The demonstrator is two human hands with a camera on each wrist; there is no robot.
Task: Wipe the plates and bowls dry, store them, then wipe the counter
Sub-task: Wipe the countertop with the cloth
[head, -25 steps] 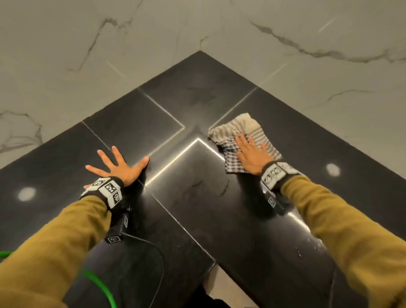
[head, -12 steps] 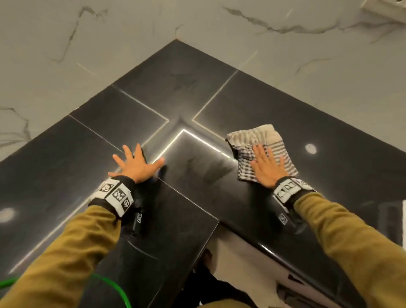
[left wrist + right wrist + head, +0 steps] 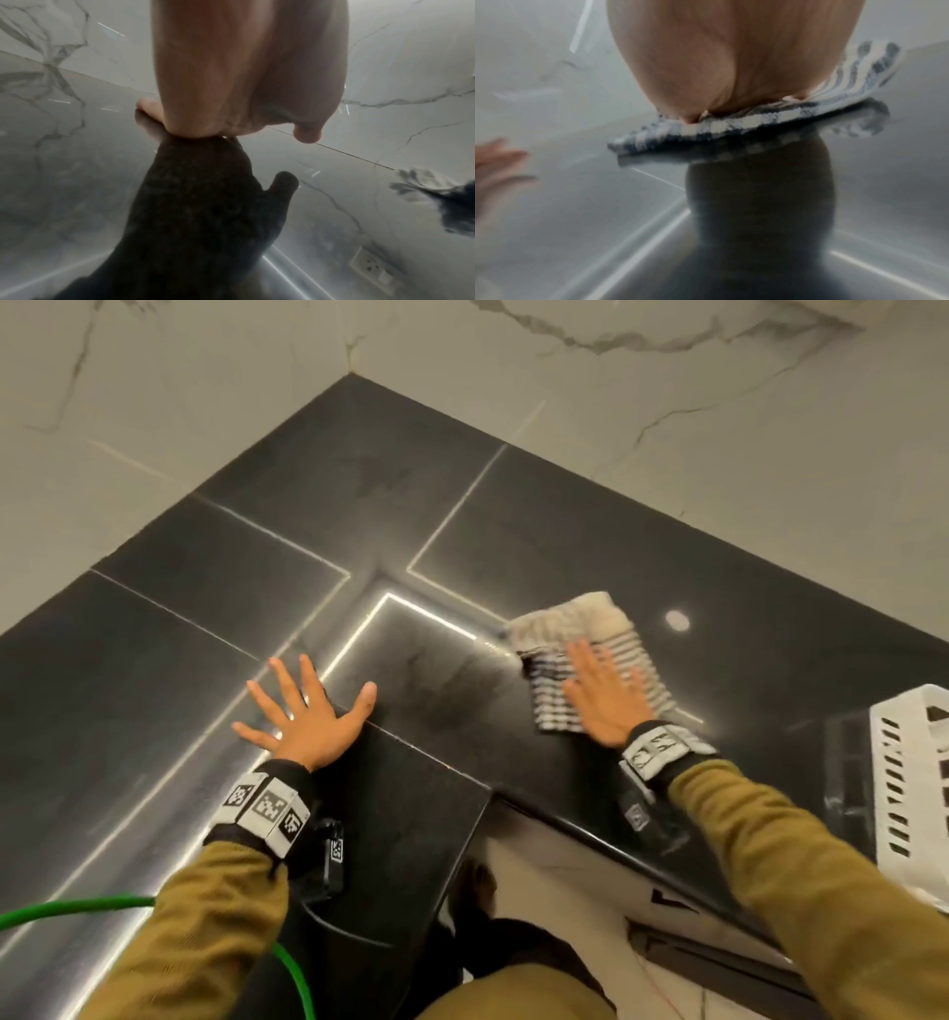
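Your right hand (image 3: pixel 606 693) lies flat with fingers straight, pressing the folded checked cloth (image 3: pixel 580 654) onto the black worktop (image 3: pixel 539 541); against a second ago, hand and cloth have slid away from the inner corner toward your 3 o'clock, so the corner patch looks covered and the stroke is working outward along the right-hand run. Your left hand (image 3: pixel 305 713) is spread wide, palm down and holding nothing, at about 9 o'clock from the cloth, planted where it was a second ago as a brace. I judge you are in the last part of the task, the worktop wipe, since no plate or bowl shows in any view. New at 3 o'clock, well apart from the cloth, is the edge of a white slotted basket (image 3: pixel 904 788); if the stroke carries on that way it will meet it, so expect to lift or go round it. By count: one cloth, two hands, one basket, zero plates, zero bowls. A green cable (image 3: pixel 77 909) trails at 7 o'clock, and marble wall tiles (image 3: pixel 667 392) rise behind the worktop at 12 o'clock.
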